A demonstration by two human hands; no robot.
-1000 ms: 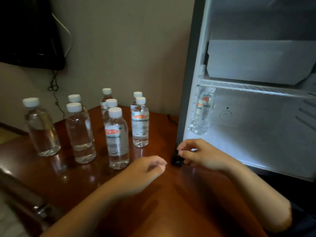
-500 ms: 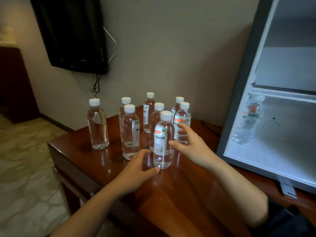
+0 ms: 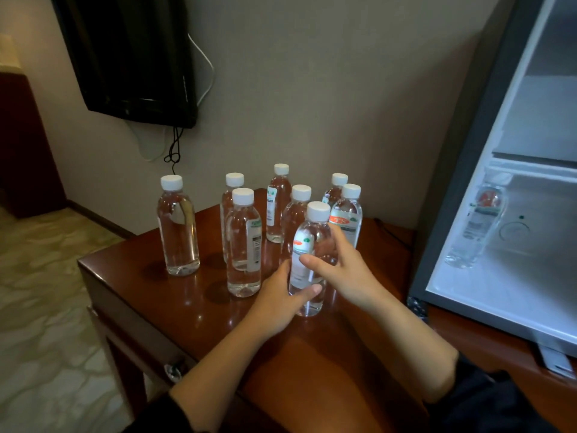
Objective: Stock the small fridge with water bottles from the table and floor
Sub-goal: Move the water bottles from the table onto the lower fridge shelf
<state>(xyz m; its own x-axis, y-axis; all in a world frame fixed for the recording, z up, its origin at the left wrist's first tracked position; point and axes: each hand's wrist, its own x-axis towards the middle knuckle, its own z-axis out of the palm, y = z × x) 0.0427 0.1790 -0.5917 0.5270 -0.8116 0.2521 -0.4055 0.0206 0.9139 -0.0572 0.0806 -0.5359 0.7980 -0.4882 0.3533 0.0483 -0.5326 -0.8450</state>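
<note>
From where I stand, the stocking has barely begun. The small fridge (image 3: pixel 515 289) stands open at the right end of the table (image 3: pixel 193 307), and I can make out just one bottle inside (image 3: pixel 479 226). It stands upright at the far left of the lower compartment, close to the back wall. The rest of that lit floor looks free for more.

Both hands are on the nearest bottle (image 3: pixel 307 240), which stands upright on the table at the near edge of the cluster. The left hand (image 3: pixel 278 307) grips it low, with the thumb laid across the front near the base. The right hand (image 3: pixel 349 270) holds it higher, thumb across the label and fingers curled round the far side. Its base seems to sit on the wood, so I judge this to be the start of a lift rather than a carry.

Behind and to the left of it stand seven other bottles (image 3: pixel 243 242), all capped and upright. One stands apart at the far left of the group.

So one bottle is in, one is in hand, and seven more on the table are left to move to the right into the fridge. Whatever bottles wait on the floor are out of my sight, so I cannot say how many remain there.
</note>
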